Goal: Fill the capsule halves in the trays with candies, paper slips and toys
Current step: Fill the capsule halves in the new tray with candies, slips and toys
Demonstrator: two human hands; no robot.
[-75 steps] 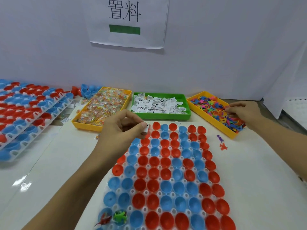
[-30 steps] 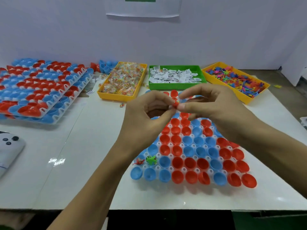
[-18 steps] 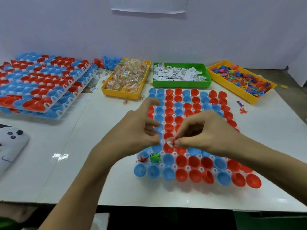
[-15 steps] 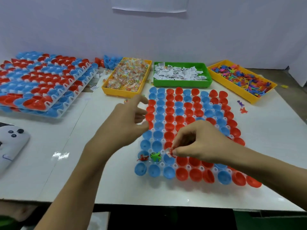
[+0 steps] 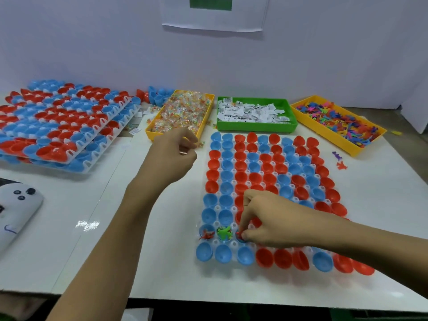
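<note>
Right hand (image 5: 266,224) has come down from mid-air to the tray (image 5: 273,193) near the table's front edge, fingertips pinching a small red toy (image 5: 239,234) into a blue capsule half. Left hand (image 5: 172,158), loosely curled and apparently empty, has swung back toward the candy bin (image 5: 183,112); candy looks next.

My right hand (image 5: 275,224) is low and palm-down, forearm reaching in from the right, fingertips (image 5: 243,235) pinched together and pointing down. My left hand (image 5: 172,156) is raised further out, fingers loosely curled, forearm stretched forward.
</note>
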